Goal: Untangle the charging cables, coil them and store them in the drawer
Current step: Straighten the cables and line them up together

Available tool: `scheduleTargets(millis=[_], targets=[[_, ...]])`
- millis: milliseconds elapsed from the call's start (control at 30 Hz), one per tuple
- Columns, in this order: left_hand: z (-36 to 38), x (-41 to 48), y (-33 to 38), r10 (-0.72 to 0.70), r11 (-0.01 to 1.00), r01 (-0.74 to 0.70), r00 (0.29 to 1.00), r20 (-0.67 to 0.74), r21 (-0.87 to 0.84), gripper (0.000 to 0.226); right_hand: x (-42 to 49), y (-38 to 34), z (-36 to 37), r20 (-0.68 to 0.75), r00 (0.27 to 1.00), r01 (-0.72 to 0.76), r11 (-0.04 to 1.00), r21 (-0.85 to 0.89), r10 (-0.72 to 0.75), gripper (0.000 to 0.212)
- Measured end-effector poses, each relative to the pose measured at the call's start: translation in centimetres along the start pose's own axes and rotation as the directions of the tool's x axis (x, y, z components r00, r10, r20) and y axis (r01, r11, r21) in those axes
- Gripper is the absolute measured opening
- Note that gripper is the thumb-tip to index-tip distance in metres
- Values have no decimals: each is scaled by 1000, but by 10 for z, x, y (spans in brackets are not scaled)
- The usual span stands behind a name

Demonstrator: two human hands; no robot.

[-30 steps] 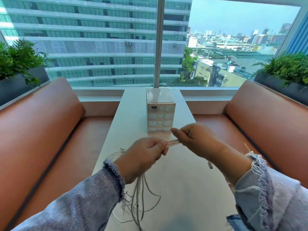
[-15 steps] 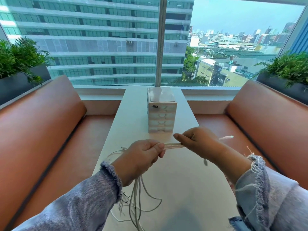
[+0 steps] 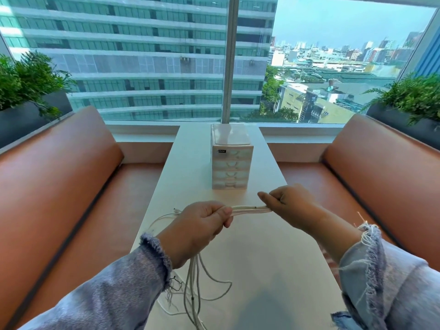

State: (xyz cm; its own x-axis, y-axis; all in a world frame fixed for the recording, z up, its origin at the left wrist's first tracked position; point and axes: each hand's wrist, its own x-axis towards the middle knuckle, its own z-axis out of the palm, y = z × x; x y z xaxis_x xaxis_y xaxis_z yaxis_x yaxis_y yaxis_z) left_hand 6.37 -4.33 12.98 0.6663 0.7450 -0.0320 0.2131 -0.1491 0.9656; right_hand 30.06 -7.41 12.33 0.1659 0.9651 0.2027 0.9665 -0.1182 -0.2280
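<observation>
Left hand: it (image 3: 202,226) was closed in a fist round the cables (image 3: 250,209), with the loose ends spilling out below the wrist.
Right hand: it (image 3: 289,204) pinched the same bundle between thumb and fingers, just across from the left, and the short run between the two hands was pulled straight.
Cables: several white strands lay side by side in that run; below the left fist they hung in slack loops (image 3: 209,289) over the near end of the table (image 3: 273,270), and one plug end (image 3: 176,209) poked out to the left.
Drawers: the small set of drawers (image 3: 231,160) stood further up the table, well beyond the hands, every drawer shut as far as I could see.
Stage: sorting and straightening, I'd say; nothing coiled, nothing put away.
Risk one: pulling the strands as one bundle could have drawn a crossing tight somewhere in the hanging loops, which were hard to read from there.
Risk two: those loops dangled by the table edge, so a plug could have snagged there.
Risk three: a loose pinch might have let one strand slip back into the tangle.
</observation>
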Motion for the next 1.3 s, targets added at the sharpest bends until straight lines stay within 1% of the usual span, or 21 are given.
scheduleTargets(millis=[67, 133, 233, 333, 367, 467, 567, 600, 667, 767, 833, 900, 967, 1133, 1200, 1300], targets=[[0, -1, 0, -1, 1000, 2, 1000, -8, 30, 40, -2, 3, 1, 5, 1000, -6, 1000, -14, 6, 59], [0, -2, -1, 1, 999, -1, 1000, -2, 55, 40, -2, 3, 2, 29, 1000, -1, 995, -96, 4, 58], [-1, -3, -1, -10, 1000, 10, 1000, 2, -2, 39, -1, 12, 6, 38, 999, 2, 996, -92, 1, 58], [1, -5, -1, -1, 995, 1, 1000, 2, 96, 39, -4, 17, 8, 35, 999, -21, 982, -190, 28, 58], [2, -5, -2, 1, 995, -1, 1000, 4, 97, 39, -4, 19, 9, 53, 998, -13, 979, -204, 24, 58], [0, -4, -2, -3, 1000, 3, 1000, 14, 25, 40, -5, 27, 8, 91, 996, -3, 986, -167, 18, 58], [0, -4, -2, 5, 995, -6, 1000, 15, 96, 39, -6, 31, 9, 110, 994, 16, 957, -288, 16, 58], [0, -4, -2, 3, 997, -4, 1000, 17, 82, 39, -6, 34, 11, 113, 993, 18, 954, -299, 17, 59], [-1, -3, -2, 0, 999, -1, 1000, 15, 32, 40, -6, 36, 12, 102, 995, 7, 965, -263, 21, 60], [-1, -2, -3, 17, 997, -17, 1000, 11, 78, 40, -11, 37, 13, 100, 995, 29, 951, -308, 2, 60], [1, -2, -4, 19, 997, -20, 1000, 14, 74, 41, -14, 37, 14, 72, 997, -8, 949, -315, 32, 60], [-1, -2, -5, 4, 999, -4, 1000, 6, 48, 41, -16, 38, 14, 40, 998, -42, 963, -265, 54, 60], [-4, -1, -5, -1, 998, 1, 1000, 10, 56, 40, -17, 43, 13, 14, 999, -35, 970, -240, 40, 59], [-7, -1, -9, -8, 992, 2, 999, 48, 123, 40, -20, 57, 18, 27, 994, -93, 968, -233, 103, 60], [-15, -2, -14, -30, 991, 25, 999, 39, 130, 42, -18, 64, 19, -5, 994, -105, 964, -244, 106, 61], [-33, -3, -20, -66, 992, 67, 998, -8, 103, 44, -20, 85, 18, -59, 982, -188, 938, -292, 179, 59]])
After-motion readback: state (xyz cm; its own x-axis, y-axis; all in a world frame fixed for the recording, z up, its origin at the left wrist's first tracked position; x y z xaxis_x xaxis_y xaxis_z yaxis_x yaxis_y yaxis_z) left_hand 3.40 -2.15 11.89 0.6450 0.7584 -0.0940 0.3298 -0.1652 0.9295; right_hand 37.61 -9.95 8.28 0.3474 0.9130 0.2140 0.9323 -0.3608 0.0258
